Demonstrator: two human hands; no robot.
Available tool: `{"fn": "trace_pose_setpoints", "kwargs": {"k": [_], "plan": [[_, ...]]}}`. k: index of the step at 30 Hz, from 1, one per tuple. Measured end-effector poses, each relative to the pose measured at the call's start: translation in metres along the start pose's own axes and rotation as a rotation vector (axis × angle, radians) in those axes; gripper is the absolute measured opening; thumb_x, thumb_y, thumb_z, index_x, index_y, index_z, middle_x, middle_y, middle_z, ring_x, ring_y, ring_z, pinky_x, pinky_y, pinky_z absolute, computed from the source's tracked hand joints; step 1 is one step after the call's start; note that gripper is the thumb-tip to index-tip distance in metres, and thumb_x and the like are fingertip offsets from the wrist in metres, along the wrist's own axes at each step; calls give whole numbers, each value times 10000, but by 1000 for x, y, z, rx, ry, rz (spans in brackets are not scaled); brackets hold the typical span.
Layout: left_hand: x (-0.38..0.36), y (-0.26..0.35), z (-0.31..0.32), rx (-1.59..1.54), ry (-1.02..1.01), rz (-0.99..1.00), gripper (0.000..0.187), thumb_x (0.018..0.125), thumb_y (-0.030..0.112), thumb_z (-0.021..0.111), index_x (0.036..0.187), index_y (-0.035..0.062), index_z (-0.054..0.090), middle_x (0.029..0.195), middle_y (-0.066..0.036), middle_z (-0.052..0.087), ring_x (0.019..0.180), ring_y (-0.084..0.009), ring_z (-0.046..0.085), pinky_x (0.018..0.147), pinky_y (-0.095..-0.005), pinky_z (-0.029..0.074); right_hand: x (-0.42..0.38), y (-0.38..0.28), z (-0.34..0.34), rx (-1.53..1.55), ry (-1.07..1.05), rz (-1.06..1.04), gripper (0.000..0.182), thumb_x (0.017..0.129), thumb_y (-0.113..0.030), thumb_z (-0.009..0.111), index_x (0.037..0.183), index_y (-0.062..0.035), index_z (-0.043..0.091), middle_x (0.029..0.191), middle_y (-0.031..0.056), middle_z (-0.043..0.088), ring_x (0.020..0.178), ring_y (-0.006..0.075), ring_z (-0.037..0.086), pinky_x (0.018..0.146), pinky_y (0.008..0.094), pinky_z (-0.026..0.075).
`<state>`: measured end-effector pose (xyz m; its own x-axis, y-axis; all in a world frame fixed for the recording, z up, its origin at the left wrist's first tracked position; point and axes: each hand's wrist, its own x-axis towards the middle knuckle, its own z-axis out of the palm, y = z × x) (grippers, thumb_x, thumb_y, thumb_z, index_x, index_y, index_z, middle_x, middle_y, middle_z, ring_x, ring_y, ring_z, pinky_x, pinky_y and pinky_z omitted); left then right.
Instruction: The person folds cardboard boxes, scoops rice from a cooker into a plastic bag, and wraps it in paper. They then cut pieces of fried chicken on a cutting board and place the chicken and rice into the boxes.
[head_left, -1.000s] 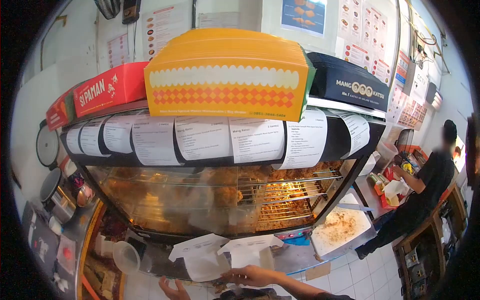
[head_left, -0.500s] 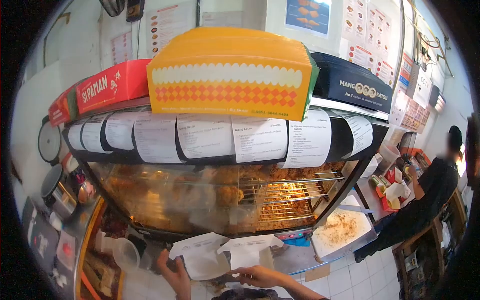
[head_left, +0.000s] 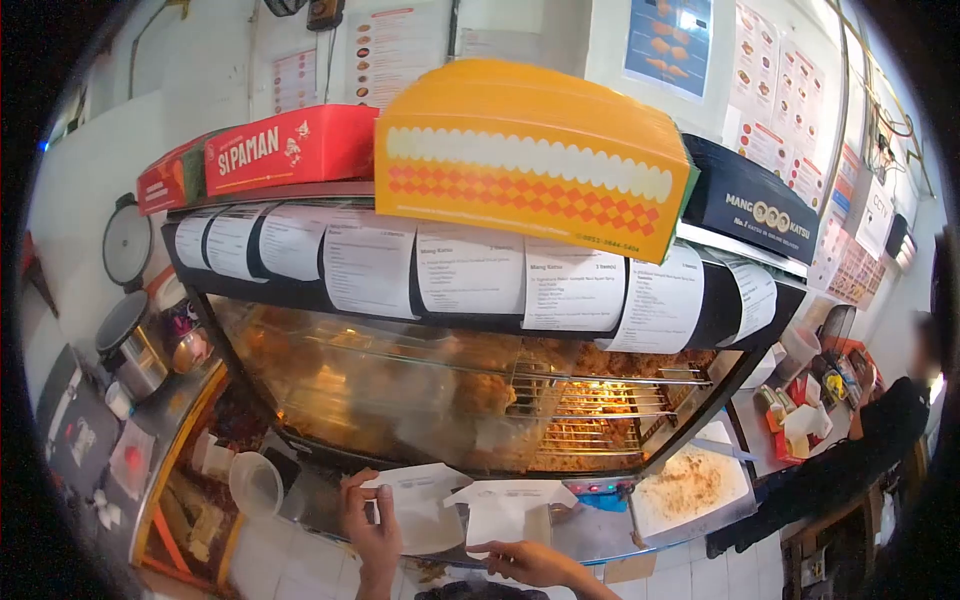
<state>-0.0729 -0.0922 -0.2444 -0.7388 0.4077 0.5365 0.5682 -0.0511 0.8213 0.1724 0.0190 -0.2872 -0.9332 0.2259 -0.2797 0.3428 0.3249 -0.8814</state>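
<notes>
Two white paper food boxes stand side by side in front of me with their lids up, the left box [head_left: 432,508] and the right box [head_left: 508,520]. My left hand [head_left: 373,522] is closed at the left box's outer corner, fingers bent around its flap. At the near edge of the right box, close to where the two meet, my right hand [head_left: 528,562] pinches the cardboard with its fingertips. The bottoms of both boxes are partly hidden.
Beyond the boxes stands a glass warmer [head_left: 400,390] with fried food on racks. Order slips [head_left: 470,275] hang above it. A crumb-covered white tray [head_left: 692,487] is at right, a clear plastic tub [head_left: 256,485] at left. A person [head_left: 850,460] in dark clothes works at far right.
The view has turned a little to the left, so things sit further right. My left hand has shifted up along the left box's corner; my right hand stays at the right box's near edge.
</notes>
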Motion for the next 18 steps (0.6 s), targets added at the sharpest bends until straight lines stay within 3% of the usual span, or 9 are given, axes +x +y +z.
{"fn": "trace_pose_setpoints", "kwargs": {"k": [3,5,8,12,14,15,17,18], "plan": [[3,4,0,8,-49,-18,184,1002,135,619,874,25,545,1135,-138,645,1117,-277,587,986,-443,435,1,0,1,-24,-8,12,501,1063,-155,500,1557,-219,444,1063,83,723,935,196,679,874,359,552],[5,-4,1,77,-58,128,188,1015,147,604,885,17,563,1114,-134,653,1096,-256,593,955,-428,445,2,0,0,-61,-8,3,504,1063,-155,499,1559,-220,442,1069,82,723,933,197,678,876,358,554],[9,-1,1,55,-83,150,179,1033,152,576,928,7,589,1097,-132,651,1052,-233,600,927,-397,453,1,-4,-1,-53,-14,-12,504,1062,-153,499,1558,-219,442,1071,80,725,943,198,681,880,358,555],[13,5,4,-40,-109,51,192,1051,155,547,950,3,605,1097,-132,644,1035,-218,607,915,-384,462,-2,-12,0,7,11,8,494,1067,-166,500,1555,-215,446,1067,88,726,916,203,685,861,367,560],[21,19,7,-174,-37,-13,150,1006,109,600,889,15,595,1029,-129,654,1034,-275,655,998,-474,481,-1,-14,0,10,33,-14,487,1069,-169,499,1552,-212,452,1063,91,727,906,205,686,853,368,561],[26,24,11,-173,-38,-13,150,1006,109,600,889,15,595,1029,-129,654,1034,-275,655,998,-474,481,-1,-19,-2,-17,15,23,482,1069,-169,502,1547,-209,458,1061,92,727,911,205,691,854,366,562],[35,33,19,-416,-9,-25,76,1012,83,599,1021,8,598,1066,-145,648,944,-204,665,838,-361,540,0,-19,0,-42,-4,59,477,1069,-169,504,1542,-206,464,1060,94,727,916,206,696,855,363,563],[39,38,20,-415,-10,-26,76,1012,83,599,1021,8,598,1066,-145,648,944,-204,665,838,-361,540,1,-14,1,-20,14,11,477,1066,-169,510,1540,-205,467,1056,95,726,921,205,698,856,360,562]]}}
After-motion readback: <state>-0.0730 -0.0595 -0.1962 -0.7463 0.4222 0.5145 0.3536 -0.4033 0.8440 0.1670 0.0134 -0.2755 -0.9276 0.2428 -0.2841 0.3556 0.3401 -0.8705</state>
